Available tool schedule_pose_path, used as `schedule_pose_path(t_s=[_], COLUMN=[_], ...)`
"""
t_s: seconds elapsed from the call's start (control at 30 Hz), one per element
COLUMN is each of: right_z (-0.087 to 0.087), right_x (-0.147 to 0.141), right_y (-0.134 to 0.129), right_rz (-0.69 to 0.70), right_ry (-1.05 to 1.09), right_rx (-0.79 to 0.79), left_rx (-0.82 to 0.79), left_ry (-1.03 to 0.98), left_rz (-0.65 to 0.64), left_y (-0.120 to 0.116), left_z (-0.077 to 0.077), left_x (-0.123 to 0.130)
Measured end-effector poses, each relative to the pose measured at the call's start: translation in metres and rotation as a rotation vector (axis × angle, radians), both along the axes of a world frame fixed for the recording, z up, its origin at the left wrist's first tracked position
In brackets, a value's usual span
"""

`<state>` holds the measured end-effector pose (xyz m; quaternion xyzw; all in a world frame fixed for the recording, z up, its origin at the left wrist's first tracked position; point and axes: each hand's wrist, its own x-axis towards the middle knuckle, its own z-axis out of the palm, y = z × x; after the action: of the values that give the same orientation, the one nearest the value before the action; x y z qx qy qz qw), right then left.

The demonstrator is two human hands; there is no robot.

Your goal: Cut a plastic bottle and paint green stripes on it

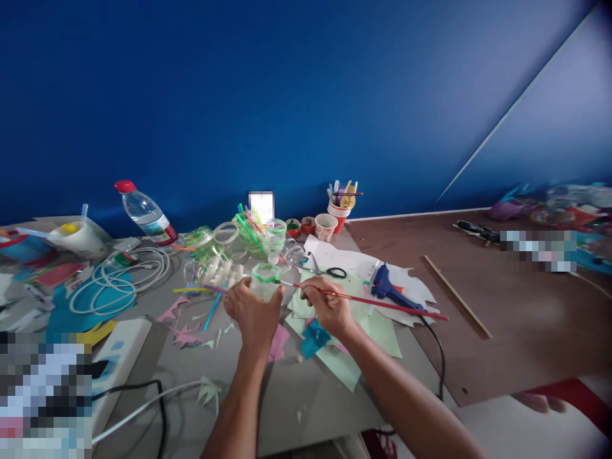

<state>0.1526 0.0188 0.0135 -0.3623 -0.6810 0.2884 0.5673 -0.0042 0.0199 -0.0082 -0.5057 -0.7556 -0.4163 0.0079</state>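
My left hand [255, 312] is wrapped round a cut clear plastic bottle piece [266, 291] whose rim is painted green. The piece stands upright on the grey table, its lower part hidden behind my fingers. Pinched in my right hand [329, 307] is a paintbrush [389, 303] with a long red handle; its tip touches or nearly touches the green rim from the right. Just behind, another clear bottle piece [276, 237] with green bands stands neck down. Small cups of green paint [293, 228] and red paint [308, 225] sit farther back.
Right of my hands lie scissors [336, 273], a blue glue gun [389, 288] with a black cord, and paper sheets [382, 331]. Behind stand a patterned paper cup [326, 227] and a tilted water bottle [148, 213]. A coiled white cable [122, 280] and power strip [119, 357] lie left.
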Motion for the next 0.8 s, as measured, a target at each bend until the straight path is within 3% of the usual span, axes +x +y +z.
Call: schedule_pose_path(t_s=[0.33, 0.53, 0.8], right_z=[0.001, 0.005, 0.011], right_x=[0.000, 0.005, 0.017], right_y=[0.002, 0.003, 0.009], right_rz=[-0.008, 0.033, 0.051], right_ry=[0.042, 0.215, 0.312], right_rx=[-0.030, -0.113, -0.196], left_rx=[0.000, -0.020, -0.016], left_ry=[0.018, 0.108, 0.274], left_rz=[-0.013, -0.025, -0.231], left_y=[0.001, -0.003, -0.011], left_z=[-0.002, 0.001, 0.001], left_x=[-0.001, 0.002, 0.005])
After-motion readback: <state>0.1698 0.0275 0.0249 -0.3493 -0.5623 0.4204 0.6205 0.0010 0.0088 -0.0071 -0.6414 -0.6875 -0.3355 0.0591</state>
